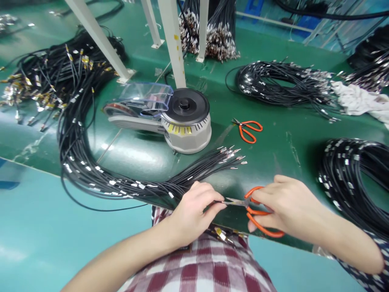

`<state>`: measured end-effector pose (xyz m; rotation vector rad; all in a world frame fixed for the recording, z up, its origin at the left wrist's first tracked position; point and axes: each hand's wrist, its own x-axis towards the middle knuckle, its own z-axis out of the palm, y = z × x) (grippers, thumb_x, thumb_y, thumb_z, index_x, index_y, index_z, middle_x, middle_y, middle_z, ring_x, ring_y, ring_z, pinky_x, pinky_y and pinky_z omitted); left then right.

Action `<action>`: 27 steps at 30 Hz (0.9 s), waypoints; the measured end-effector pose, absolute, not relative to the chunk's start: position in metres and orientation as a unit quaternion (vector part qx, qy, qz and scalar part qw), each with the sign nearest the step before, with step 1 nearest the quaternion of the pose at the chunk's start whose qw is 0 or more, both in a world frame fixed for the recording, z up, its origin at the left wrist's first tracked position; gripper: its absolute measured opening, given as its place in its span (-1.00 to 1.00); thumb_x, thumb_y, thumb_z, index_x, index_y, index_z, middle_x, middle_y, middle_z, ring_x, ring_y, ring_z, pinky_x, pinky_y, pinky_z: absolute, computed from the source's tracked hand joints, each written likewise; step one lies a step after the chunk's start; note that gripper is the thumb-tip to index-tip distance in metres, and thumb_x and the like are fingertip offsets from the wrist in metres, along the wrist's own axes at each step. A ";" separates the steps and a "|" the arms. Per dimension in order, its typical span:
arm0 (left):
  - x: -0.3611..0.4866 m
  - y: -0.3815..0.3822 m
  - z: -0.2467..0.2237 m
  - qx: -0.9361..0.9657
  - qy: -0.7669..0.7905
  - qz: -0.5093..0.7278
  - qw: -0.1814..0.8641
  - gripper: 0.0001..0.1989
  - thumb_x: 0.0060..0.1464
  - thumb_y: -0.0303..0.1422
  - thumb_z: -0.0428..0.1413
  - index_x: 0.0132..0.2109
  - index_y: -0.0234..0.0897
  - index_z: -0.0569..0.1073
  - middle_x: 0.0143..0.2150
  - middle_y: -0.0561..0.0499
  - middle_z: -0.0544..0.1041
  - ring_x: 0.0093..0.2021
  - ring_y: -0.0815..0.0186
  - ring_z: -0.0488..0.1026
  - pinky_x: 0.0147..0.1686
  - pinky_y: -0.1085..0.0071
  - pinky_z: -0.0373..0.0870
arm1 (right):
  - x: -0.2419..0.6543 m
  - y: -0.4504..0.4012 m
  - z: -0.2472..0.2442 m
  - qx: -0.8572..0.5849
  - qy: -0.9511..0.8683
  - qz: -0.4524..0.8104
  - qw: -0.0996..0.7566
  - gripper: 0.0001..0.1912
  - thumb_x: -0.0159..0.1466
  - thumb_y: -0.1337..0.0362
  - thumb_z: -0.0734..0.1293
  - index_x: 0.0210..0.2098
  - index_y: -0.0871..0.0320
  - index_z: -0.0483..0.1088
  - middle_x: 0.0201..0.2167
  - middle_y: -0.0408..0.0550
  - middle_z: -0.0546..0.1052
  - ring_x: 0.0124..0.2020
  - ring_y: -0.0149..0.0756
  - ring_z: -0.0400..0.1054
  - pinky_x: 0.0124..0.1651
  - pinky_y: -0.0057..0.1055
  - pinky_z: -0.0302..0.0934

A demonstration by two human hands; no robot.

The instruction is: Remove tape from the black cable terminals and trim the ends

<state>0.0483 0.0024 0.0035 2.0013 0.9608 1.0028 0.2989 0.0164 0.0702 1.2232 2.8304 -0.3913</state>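
Observation:
Near the table's front edge, my right hand (282,205) grips orange-handled scissors (261,213), fingers through the loops. The slightly parted blades point left, right at the fingertips of my left hand (200,207). Thumb and forefinger of that left hand pinch the end of a thin black cable, mostly hidden by the fingers. Just beyond lies a bundle of black cables (130,184) with white labels, its metal-tipped ends (232,156) fanned to the right. More cable ends with yellow tape (221,234) lie against the checked apron (209,263), below my left hand.
A round grey tape dispenser (187,136) stands behind the bundle. A second orange-handled pair of scissors (249,129) lies to its right. Coiled cables (273,83) rest at the back right, another coil (346,170) at the right. White posts (172,44) rise from the green table.

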 end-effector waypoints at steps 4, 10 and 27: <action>0.048 0.002 0.004 0.774 0.368 0.384 0.343 -0.95 0.23 -0.46 0.14 -0.23 -0.27 0.50 -0.36 0.01 0.58 -0.34 0.35 0.48 -0.23 0.37 0.35 | 0.294 0.022 0.072 0.381 0.914 -0.137 0.034 -0.49 0.29 -0.12 0.31 -0.57 0.13 0.30 -0.69 -0.20 0.45 -0.67 -0.43 0.21 -0.40 -0.35 -0.12; 0.047 0.001 0.002 0.778 0.359 0.395 0.332 -0.94 0.23 -0.47 0.13 -0.22 -0.27 0.50 -0.38 0.01 0.57 -0.37 0.35 0.46 -0.25 0.36 0.33 | 0.292 0.023 0.071 0.372 0.917 -0.141 0.037 -0.48 0.29 -0.15 0.29 -0.58 0.12 0.29 -0.72 -0.20 0.43 -0.69 -0.42 0.20 -0.40 -0.35 -0.09; 0.042 0.002 0.004 0.763 0.335 0.427 0.351 -0.91 0.17 -0.55 0.17 -0.22 -0.27 0.49 -0.40 0.03 0.55 -0.38 0.36 0.46 -0.26 0.37 0.34 | 0.285 0.024 0.076 0.391 0.894 -0.210 0.057 -0.59 0.18 -0.03 0.45 -0.55 0.10 0.31 -0.65 -0.26 0.49 -0.66 -0.44 0.14 -0.37 -0.36 -0.09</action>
